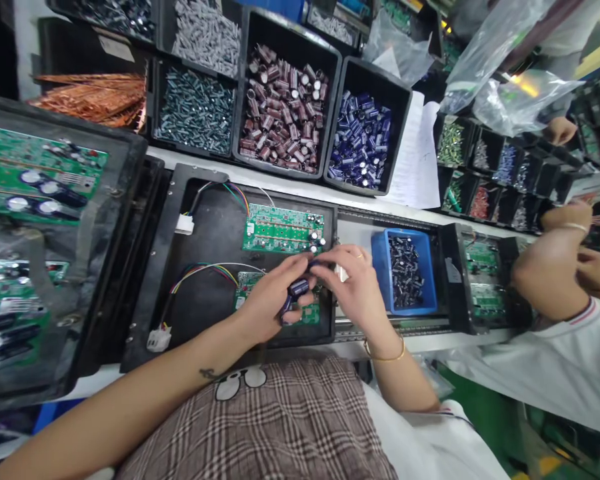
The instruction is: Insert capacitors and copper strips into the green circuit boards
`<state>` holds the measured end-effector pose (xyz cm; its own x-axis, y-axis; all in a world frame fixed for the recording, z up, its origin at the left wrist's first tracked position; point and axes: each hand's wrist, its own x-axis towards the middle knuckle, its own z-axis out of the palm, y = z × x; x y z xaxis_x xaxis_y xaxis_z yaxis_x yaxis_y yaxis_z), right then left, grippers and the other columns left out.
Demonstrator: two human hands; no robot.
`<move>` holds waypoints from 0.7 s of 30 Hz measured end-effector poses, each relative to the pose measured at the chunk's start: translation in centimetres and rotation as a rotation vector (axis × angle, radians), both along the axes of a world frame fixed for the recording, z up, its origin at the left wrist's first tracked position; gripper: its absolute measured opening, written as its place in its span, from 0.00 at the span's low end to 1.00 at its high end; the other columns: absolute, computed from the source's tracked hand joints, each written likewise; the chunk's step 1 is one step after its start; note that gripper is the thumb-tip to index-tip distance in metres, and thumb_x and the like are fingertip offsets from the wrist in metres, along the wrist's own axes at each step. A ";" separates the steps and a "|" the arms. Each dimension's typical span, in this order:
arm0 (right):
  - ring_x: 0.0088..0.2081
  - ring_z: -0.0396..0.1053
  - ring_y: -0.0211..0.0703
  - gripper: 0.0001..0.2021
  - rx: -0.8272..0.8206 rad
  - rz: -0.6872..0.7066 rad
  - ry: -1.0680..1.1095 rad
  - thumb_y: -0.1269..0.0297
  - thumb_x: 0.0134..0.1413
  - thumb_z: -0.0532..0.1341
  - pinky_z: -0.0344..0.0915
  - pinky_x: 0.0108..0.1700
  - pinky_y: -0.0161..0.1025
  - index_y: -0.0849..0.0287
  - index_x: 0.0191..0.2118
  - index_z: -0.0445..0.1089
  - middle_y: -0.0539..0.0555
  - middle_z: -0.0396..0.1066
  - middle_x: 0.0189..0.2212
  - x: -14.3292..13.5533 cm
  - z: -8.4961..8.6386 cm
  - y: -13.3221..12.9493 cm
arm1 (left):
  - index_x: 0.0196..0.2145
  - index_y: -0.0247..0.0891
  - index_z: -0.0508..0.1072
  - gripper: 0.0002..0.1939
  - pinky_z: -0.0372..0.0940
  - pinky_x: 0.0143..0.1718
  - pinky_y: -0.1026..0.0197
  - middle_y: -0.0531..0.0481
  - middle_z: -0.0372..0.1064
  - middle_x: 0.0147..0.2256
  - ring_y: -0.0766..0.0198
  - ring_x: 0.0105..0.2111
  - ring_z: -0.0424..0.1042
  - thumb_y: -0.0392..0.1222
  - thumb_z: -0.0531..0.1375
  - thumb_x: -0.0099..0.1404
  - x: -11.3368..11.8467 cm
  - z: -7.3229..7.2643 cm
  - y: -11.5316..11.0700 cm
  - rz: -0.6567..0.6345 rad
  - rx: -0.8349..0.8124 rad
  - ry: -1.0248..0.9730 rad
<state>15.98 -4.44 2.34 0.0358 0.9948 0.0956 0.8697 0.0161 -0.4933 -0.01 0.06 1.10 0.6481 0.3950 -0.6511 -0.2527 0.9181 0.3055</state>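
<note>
My left hand [273, 293] is closed round a few dark blue cylindrical capacitors [299, 288], which show between its curled fingers. My right hand [354, 283] meets it at the fingertips, pinching what looks like another dark blue capacitor [312, 265], mostly covered by fingers. Both hands hover over the right side of a black tray [205, 233]. Inside the tray, a green circuit board [283, 230] lies beyond the hands, with small capacitors at its right end. A second green board [245, 283] is nearer me, largely hidden beneath my hands. Coloured wires with white connectors [184, 224] run left from the boards.
Behind the tray stand bins of brown capacitors [285, 110], blue capacitors [363, 137] and small dark green parts [195, 110]. A blue box [410, 270] of black parts sits to the right. Filled boards [40, 180] lie left. A co-worker's arm [550, 273] works at far right.
</note>
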 end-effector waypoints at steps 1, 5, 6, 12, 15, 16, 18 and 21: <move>0.47 0.67 0.45 0.06 0.011 -0.051 -0.039 0.59 0.60 0.60 0.52 0.55 0.48 0.51 0.41 0.72 0.49 0.75 0.38 0.2 -0.3 0.0 | 0.46 0.38 0.69 0.12 0.45 0.09 0.76 0.53 0.61 0.29 0.75 0.18 0.61 0.43 0.58 0.66 0.0 0.1 0.0 0.000 -0.054 -0.004; 0.51 0.64 0.49 0.08 0.014 -0.130 -0.202 0.65 0.60 0.58 0.45 0.58 0.54 0.52 0.44 0.70 0.51 0.75 0.40 1.4 -2.6 0.5 | 0.42 0.31 0.71 0.11 0.52 0.10 0.74 0.48 0.65 0.34 0.71 0.22 0.68 0.39 0.54 0.66 0.0 0.1 -0.2 -0.001 -0.188 0.078; 0.52 0.63 0.49 0.08 0.018 -0.123 -0.216 0.66 0.59 0.58 0.43 0.59 0.55 0.52 0.44 0.69 0.51 0.75 0.40 1.5 -3.1 0.6 | 0.42 0.31 0.71 0.12 0.53 0.10 0.73 0.47 0.66 0.34 0.70 0.23 0.69 0.39 0.53 0.66 -0.1 0.1 -0.3 -0.013 -0.190 0.092; 0.52 0.63 0.48 0.06 0.046 -0.105 -0.248 0.67 0.58 0.58 0.41 0.61 0.58 0.53 0.41 0.67 0.51 0.74 0.38 1.6 -4.2 0.8 | 0.37 0.33 0.69 0.09 0.46 0.08 0.75 0.49 0.65 0.28 0.73 0.16 0.61 0.38 0.50 0.65 -1.3 0.0 -1.6 -0.102 -0.228 0.031; 0.51 0.63 0.48 0.04 0.073 -0.104 -0.250 0.66 0.57 0.59 0.43 0.61 0.57 0.54 0.40 0.68 0.52 0.74 0.38 1.5 -4.3 0.7 | 0.32 0.34 0.64 0.08 0.44 0.07 0.75 0.49 0.64 0.27 0.74 0.15 0.58 0.38 0.49 0.66 -2.1 0.1 -2.0 -0.108 -0.233 -0.037; 0.51 0.63 0.48 0.04 0.084 -0.102 -0.253 0.66 0.58 0.59 0.43 0.61 0.58 0.54 0.39 0.68 0.53 0.74 0.39 1.4 -4.3 0.7 | 0.31 0.34 0.63 0.08 0.44 0.07 0.75 0.49 0.64 0.27 0.74 0.14 0.57 0.38 0.49 0.66 -2.3 0.1 -2.1 -0.111 -0.224 -0.043; 0.51 0.64 0.48 0.04 0.108 -0.093 -0.276 0.65 0.58 0.58 0.43 0.61 0.58 0.55 0.39 0.68 0.53 0.74 0.38 1.2 -4.5 0.7 | 0.30 0.34 0.63 0.10 0.44 0.07 0.75 0.50 0.63 0.26 0.75 0.14 0.56 0.39 0.49 0.68 -2.7 0.3 -2.3 -0.119 -0.201 -0.045; 0.51 0.64 0.49 0.03 0.141 -0.077 -0.345 0.66 0.59 0.58 0.42 0.62 0.59 0.55 0.37 0.69 0.53 0.75 0.35 0.7 -4.8 0.8 | 0.29 0.34 0.61 0.11 0.43 0.07 0.76 0.53 0.58 0.24 0.77 0.13 0.53 0.41 0.52 0.69 -2.9 0.6 -2.3 -0.119 -0.152 -0.055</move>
